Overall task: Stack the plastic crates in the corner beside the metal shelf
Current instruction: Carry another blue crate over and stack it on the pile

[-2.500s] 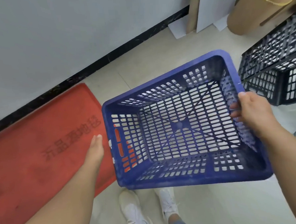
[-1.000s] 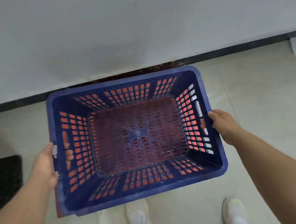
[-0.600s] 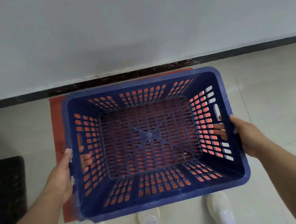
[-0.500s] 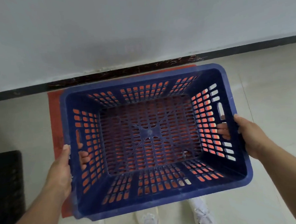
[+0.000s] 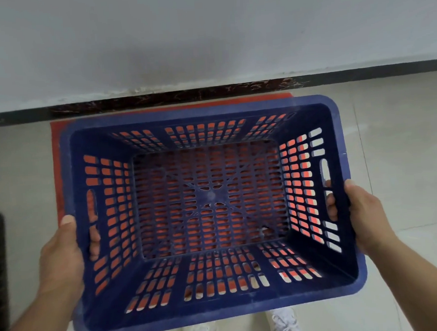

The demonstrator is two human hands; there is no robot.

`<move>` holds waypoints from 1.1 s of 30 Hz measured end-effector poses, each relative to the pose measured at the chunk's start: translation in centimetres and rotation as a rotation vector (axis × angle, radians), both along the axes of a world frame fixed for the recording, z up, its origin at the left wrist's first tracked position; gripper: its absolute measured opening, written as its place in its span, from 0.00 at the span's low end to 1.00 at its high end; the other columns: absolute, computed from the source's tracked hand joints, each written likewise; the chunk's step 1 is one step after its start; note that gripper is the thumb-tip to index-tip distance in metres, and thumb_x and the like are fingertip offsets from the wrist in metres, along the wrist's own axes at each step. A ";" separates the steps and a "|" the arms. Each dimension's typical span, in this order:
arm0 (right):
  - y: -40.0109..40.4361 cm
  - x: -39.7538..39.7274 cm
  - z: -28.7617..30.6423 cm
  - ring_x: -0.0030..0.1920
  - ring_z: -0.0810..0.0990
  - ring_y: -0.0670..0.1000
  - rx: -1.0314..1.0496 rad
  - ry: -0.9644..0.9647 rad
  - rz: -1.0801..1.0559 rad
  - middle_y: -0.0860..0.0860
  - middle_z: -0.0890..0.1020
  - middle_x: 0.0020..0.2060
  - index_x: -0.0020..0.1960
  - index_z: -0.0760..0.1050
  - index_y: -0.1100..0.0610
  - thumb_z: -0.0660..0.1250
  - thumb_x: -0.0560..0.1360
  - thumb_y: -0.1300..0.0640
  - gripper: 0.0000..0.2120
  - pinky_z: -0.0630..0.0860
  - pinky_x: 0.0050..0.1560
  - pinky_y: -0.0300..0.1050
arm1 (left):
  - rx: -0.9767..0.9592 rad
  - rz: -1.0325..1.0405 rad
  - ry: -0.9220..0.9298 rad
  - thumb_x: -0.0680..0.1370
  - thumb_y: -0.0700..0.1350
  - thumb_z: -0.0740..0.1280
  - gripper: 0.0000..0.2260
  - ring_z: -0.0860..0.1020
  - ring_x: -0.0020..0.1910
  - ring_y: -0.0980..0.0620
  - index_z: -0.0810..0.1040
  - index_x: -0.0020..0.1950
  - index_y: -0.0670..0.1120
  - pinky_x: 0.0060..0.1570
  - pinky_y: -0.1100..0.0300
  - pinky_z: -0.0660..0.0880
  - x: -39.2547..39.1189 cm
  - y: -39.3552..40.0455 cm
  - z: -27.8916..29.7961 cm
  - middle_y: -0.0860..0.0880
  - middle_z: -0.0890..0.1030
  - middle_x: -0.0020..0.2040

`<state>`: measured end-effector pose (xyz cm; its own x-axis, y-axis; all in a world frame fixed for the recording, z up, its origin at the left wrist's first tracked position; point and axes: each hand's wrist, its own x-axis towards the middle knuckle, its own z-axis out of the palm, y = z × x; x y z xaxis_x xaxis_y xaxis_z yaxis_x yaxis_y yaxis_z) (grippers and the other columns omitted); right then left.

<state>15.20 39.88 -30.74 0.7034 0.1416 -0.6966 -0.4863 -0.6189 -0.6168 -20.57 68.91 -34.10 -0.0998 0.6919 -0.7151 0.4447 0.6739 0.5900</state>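
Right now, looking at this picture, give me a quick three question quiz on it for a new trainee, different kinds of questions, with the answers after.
1. True or false: the blue crate has items inside it.
2. What does each hand hold? A) the crate's far rim B) the handle slots in its short sides C) its bottom
3. What colour shows through the crate's holes, and from what?

Key
1. False; it is empty.
2. B; the left hand and the right hand each have fingers through a side slot.
3. Red, from the red mat on the floor by the wall's baseboard.
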 end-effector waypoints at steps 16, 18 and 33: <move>4.5 1.6 16.7 0.27 0.68 0.51 0.033 0.095 0.186 0.52 0.74 0.29 0.43 0.76 0.58 0.56 0.73 0.51 0.13 0.66 0.30 0.46 | 0.010 0.242 -0.120 0.82 0.55 0.54 0.18 0.66 0.16 0.58 0.76 0.43 0.47 0.19 0.69 0.63 -3.7 -5.4 20.1 0.54 0.74 0.21; 5.6 1.4 20.3 0.27 0.68 0.51 0.025 0.100 0.269 0.53 0.73 0.28 0.42 0.75 0.58 0.56 0.72 0.50 0.14 0.66 0.29 0.46 | 0.035 0.323 -0.125 0.83 0.54 0.54 0.17 0.66 0.16 0.58 0.76 0.43 0.46 0.18 0.70 0.63 -5.2 -7.4 24.3 0.54 0.74 0.21; 17.6 -7.1 43.6 0.25 0.67 0.55 0.179 0.017 0.888 0.57 0.73 0.26 0.39 0.72 0.63 0.56 0.78 0.52 0.16 0.66 0.28 0.46 | 0.198 0.793 -0.116 0.83 0.54 0.53 0.19 0.64 0.26 0.48 0.75 0.45 0.42 0.26 0.59 0.63 -16.5 -21.2 49.1 0.47 0.71 0.29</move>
<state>8.08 57.47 12.88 0.2737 0.7342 -0.6213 0.1149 -0.6663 -0.7368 -37.02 47.75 14.98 -0.5445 0.5614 -0.6232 -0.1901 0.6411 0.7435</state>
